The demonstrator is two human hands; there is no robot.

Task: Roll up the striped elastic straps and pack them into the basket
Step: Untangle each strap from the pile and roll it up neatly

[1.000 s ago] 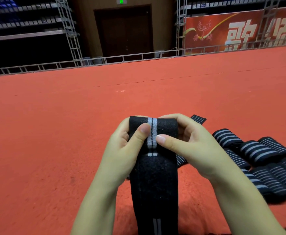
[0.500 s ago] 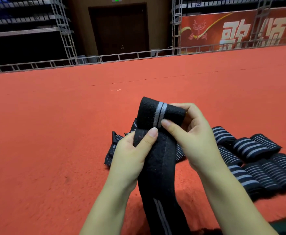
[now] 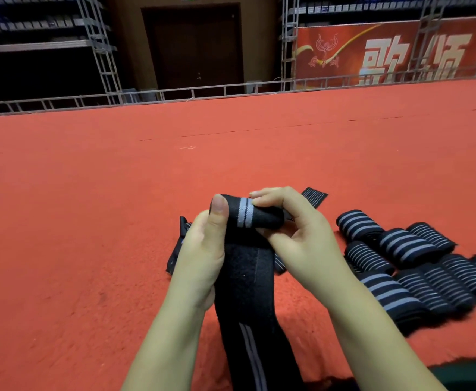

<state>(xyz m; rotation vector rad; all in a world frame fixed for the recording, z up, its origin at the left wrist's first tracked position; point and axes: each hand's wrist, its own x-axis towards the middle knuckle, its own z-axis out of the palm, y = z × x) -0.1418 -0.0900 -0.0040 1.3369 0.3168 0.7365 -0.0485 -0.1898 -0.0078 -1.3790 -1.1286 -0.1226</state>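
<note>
A black elastic strap (image 3: 245,277) with a double grey stripe hangs down between my forearms, its top end wound into a small roll (image 3: 248,213). My left hand (image 3: 203,249) grips the strap's left side, thumb pressed up against the roll's end. My right hand (image 3: 296,235) curls its fingers over the roll from the right and pinches it. Several rolled striped straps (image 3: 400,261) lie in a cluster on the carpet to the right. More unrolled strap (image 3: 314,195) lies flat behind my hands. No basket is in view.
Red carpet (image 3: 90,221) covers the floor all around. A low metal truss rail (image 3: 174,94) runs along its far edge, with a dark door (image 3: 194,46) and a red banner (image 3: 400,52) behind it.
The roll at the strap's top has been turned over further and is tighter. My right fingers have moved on top of it and my left thumb has risen to its left end.
</note>
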